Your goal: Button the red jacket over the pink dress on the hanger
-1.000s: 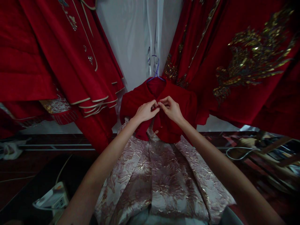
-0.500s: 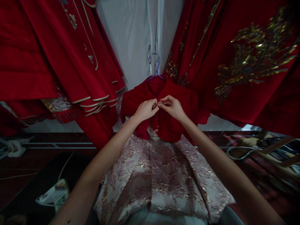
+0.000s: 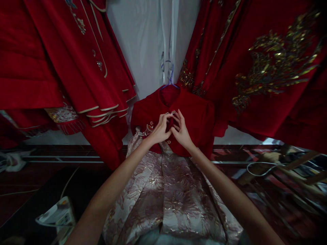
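Note:
A short red jacket (image 3: 196,112) hangs in front of me on a thin blue-purple hanger (image 3: 170,81), over a shiny pinkish brocade garment (image 3: 178,197). Both my hands are at the middle of the jacket's front. My left hand (image 3: 160,131) bends its fingers toward the front edges, thumb apart from them. Opposite it, my right hand (image 3: 182,132) has its fingers stretched upward, thumb close to the left one. Red cloth shows in the gap between. A beaded clasp (image 3: 171,112) lies just above the fingertips, and another bead ornament (image 3: 168,142) sits below the hands.
Red garments with pale piping (image 3: 102,85) hang at left; others with gold sequin embroidery (image 3: 273,64) hang at right. An iron (image 3: 60,214) stands on a dark surface (image 3: 28,217) at lower left. A cord (image 3: 263,166) and wooden pieces lie at right.
My hands have moved slightly down the jacket front, off the upper beaded clasp. Their pinching fingers have spread. A beaded ornament on the jacket's left side has come into view.

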The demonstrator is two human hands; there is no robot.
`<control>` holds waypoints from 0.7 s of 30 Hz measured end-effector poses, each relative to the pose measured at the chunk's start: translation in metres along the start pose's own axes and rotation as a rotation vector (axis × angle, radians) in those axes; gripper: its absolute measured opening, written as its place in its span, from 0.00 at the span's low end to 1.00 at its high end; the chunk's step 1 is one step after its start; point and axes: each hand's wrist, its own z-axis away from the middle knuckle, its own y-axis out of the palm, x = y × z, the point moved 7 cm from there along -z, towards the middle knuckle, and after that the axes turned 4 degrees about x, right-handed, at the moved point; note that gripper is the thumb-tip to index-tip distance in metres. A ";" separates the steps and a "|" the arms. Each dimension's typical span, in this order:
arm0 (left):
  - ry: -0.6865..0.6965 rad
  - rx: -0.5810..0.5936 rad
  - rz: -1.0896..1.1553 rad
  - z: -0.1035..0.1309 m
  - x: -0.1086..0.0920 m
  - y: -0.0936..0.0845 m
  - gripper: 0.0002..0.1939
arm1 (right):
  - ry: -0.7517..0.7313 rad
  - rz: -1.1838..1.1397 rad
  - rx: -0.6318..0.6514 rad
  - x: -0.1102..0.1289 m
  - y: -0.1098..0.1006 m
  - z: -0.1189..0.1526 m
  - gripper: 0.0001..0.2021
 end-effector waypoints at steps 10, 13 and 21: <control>-0.358 -0.108 -0.440 0.073 0.032 0.007 0.30 | 0.227 0.120 -0.060 -0.043 0.023 0.049 0.24; -0.394 -0.207 -0.412 0.086 0.037 0.003 0.28 | 0.156 0.114 0.002 -0.031 0.022 0.044 0.29; -0.461 -0.110 -0.329 0.080 0.040 0.010 0.16 | 0.220 0.095 -0.042 -0.042 0.025 0.030 0.17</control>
